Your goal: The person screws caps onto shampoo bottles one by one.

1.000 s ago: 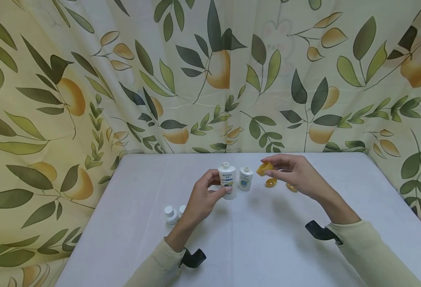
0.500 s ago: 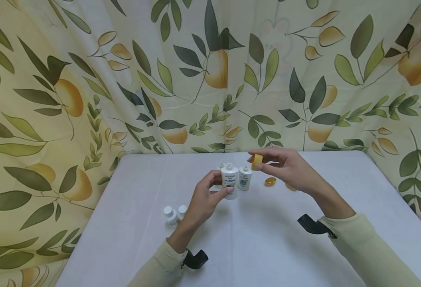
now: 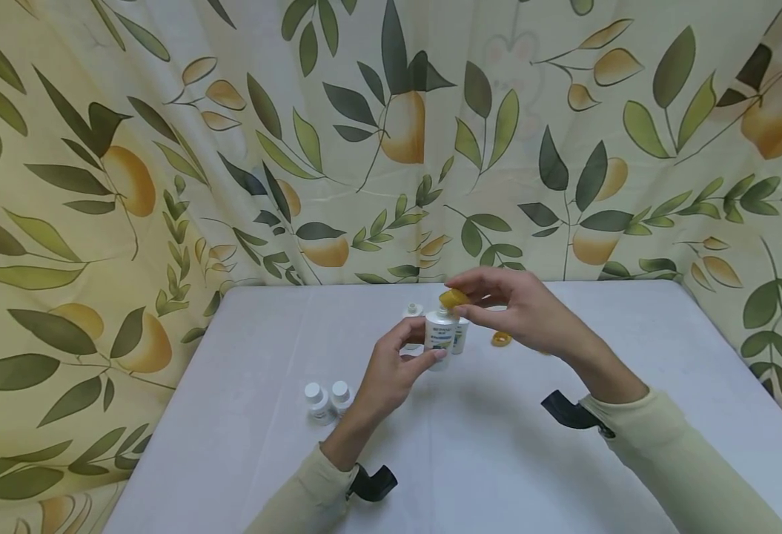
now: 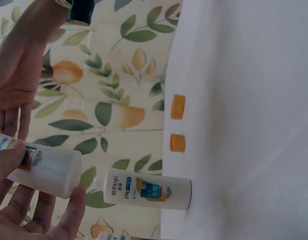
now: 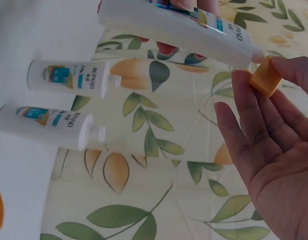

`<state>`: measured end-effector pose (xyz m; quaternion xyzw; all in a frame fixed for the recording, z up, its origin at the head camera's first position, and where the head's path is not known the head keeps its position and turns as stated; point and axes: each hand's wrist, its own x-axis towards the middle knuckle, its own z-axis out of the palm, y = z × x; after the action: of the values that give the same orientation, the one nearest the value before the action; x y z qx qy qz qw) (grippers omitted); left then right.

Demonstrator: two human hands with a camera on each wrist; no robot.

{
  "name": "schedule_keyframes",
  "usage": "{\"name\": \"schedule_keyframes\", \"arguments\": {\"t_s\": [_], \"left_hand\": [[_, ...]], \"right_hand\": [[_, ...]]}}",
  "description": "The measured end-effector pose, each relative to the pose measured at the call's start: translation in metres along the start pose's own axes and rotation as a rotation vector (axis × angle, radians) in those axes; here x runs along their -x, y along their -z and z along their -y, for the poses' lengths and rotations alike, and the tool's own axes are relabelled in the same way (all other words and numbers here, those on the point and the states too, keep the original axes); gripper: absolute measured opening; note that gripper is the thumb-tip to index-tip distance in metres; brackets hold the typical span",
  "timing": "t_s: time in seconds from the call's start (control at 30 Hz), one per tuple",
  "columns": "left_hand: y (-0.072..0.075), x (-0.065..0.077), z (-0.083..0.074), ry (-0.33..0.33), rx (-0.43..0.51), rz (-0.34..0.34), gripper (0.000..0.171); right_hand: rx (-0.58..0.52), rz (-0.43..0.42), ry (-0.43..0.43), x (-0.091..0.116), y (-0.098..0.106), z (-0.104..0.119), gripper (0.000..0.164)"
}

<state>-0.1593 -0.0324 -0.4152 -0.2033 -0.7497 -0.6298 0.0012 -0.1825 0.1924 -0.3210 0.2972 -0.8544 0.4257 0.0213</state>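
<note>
My left hand (image 3: 391,367) grips a white pump-style bottle with a printed label (image 3: 440,334), lifted off the table and slightly tilted. My right hand (image 3: 524,304) pinches a yellow cap (image 5: 265,77) between thumb and fingers. That cap sits right at the narrow neck of the held bottle (image 5: 179,35); whether it is seated cannot be told. Behind the held bottle stand two similar uncapped white bottles, one to the right (image 3: 460,337) and one to the left (image 3: 413,311), partly hidden by the left hand and bottle.
Two small white-capped bottles (image 3: 317,400) stand left of my left forearm. Yellow caps lie on the table, one (image 3: 501,339) right of the bottles; the left wrist view shows two caps (image 4: 178,107). A leaf-and-fruit curtain (image 3: 364,148) hangs behind the white table (image 3: 471,475).
My right hand has moved left with the yellow cap, bringing it to the neck of the held bottle. My left hand has shifted the bottle a little to the right.
</note>
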Motion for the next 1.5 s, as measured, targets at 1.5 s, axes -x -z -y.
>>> {"name": "schedule_keyframes", "arguments": {"t_s": [1.5], "left_hand": [[0.017,-0.001,-0.008,0.021,-0.096,-0.022,0.045]], "right_hand": [[0.123,0.051,0.119,-0.014,-0.006,0.004,0.038]]}}
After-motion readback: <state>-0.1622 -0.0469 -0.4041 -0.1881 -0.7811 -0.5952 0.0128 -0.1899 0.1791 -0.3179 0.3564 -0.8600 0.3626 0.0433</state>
